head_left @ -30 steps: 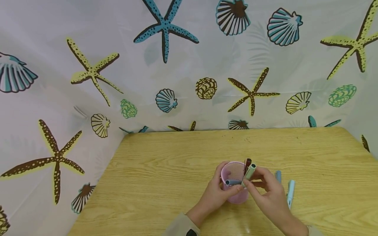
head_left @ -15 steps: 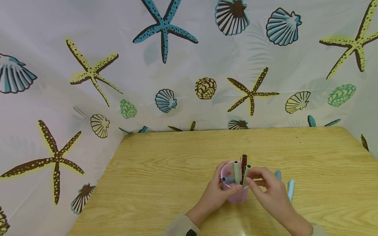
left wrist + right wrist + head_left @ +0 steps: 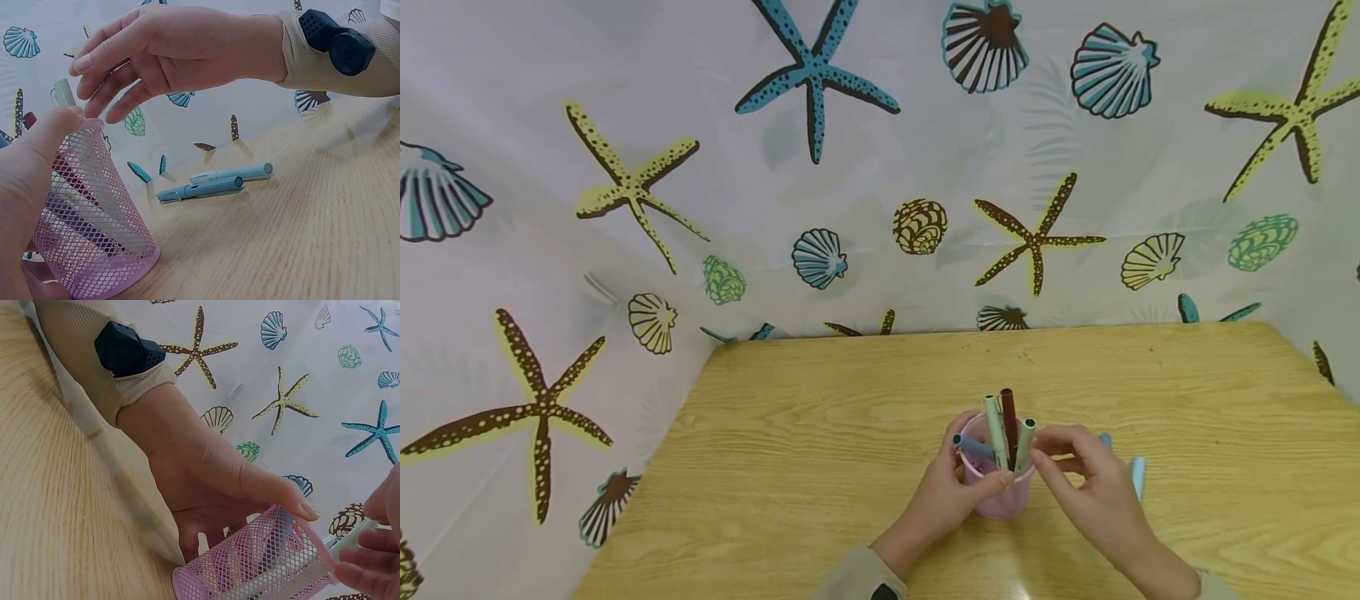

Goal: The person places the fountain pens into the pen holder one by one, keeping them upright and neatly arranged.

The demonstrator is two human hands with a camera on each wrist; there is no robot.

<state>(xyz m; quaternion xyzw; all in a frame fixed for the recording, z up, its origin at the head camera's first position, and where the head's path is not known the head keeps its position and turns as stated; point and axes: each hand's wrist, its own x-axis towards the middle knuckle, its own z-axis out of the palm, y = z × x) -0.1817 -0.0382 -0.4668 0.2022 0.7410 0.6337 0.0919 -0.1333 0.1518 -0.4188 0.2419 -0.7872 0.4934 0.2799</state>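
Observation:
My left hand [image 3: 943,483] grips a pink mesh pen holder [image 3: 1003,502], its thumb over the near rim in the head view. Two pale green pens [image 3: 994,423], a dark red pen [image 3: 1008,412] and a blue-grey pen [image 3: 973,446] lean in it at different angles. My right hand [image 3: 1093,479] is at the holder's right rim, fingertips beside the lower green pen [image 3: 1026,437]. In the left wrist view the fingers of the right hand [image 3: 181,53] are loosely bent, tips just at the rim [image 3: 92,124] near a green cap [image 3: 63,93].
On the wooden table [image 3: 820,433], right of the holder, lie a blue pen [image 3: 203,189] and a light blue pen [image 3: 240,172], partly behind my right hand in the head view. White cloth [image 3: 880,167] printed with shells and starfish stands behind and to the left.
The green pen at the right has left my right hand's pinch, and the hand has shifted slightly right. The other pens have swung left in the holder; my left hand keeps its grip.

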